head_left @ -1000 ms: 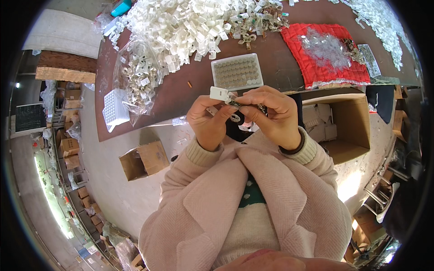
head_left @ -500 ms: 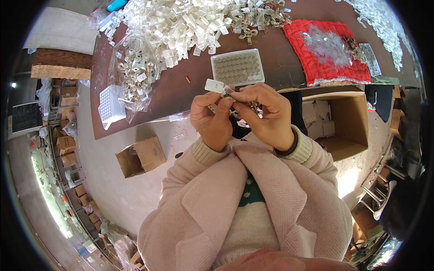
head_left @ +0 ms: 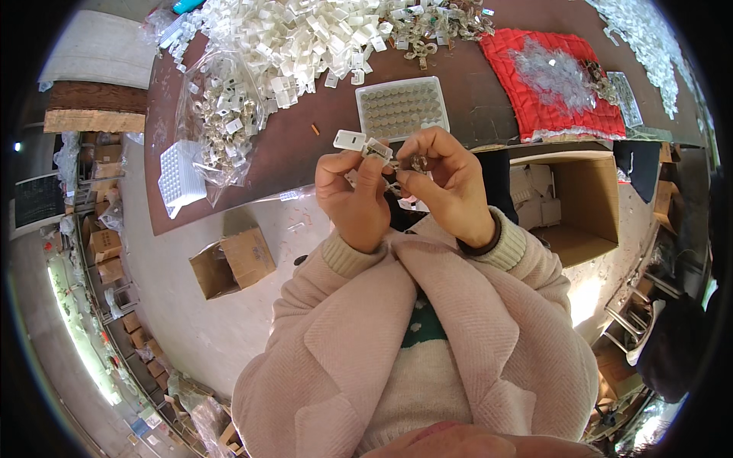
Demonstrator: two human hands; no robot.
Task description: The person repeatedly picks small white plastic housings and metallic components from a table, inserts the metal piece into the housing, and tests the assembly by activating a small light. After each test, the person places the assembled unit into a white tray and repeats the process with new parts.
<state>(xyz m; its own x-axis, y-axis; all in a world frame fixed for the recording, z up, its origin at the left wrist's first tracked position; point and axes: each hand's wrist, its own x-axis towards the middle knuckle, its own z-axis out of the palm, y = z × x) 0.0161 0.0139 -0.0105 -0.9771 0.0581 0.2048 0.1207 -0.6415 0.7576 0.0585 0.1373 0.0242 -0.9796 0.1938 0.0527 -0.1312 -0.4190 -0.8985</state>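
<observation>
My left hand (head_left: 353, 195) is closed on a small white plastic case (head_left: 377, 150), whose flat lid-like part (head_left: 350, 140) sticks out above the fingers. Close beside it, my right hand (head_left: 452, 183) pinches a small round, shiny, partly see-through piece (head_left: 418, 162) between thumb and fingers. Both hands are held just in front of the table's near edge. Behind them on the table lies a white tray (head_left: 441, 103) of small round discs in rows. More small parts show between the palms, too covered to name.
A large heap of white plastic cases (head_left: 305, 42) covers the table's far side. Left of it lie a clear bag of parts (head_left: 229, 114) and white dimpled trays (head_left: 182, 179). At right, a red cloth (head_left: 508, 72) bears clear pieces. Cardboard boxes (head_left: 248, 259) (head_left: 592, 202) stand below.
My right hand has drawn slightly away from the left, and the round piece in its fingers now shows. The white case has tilted, its second part coming into view.
</observation>
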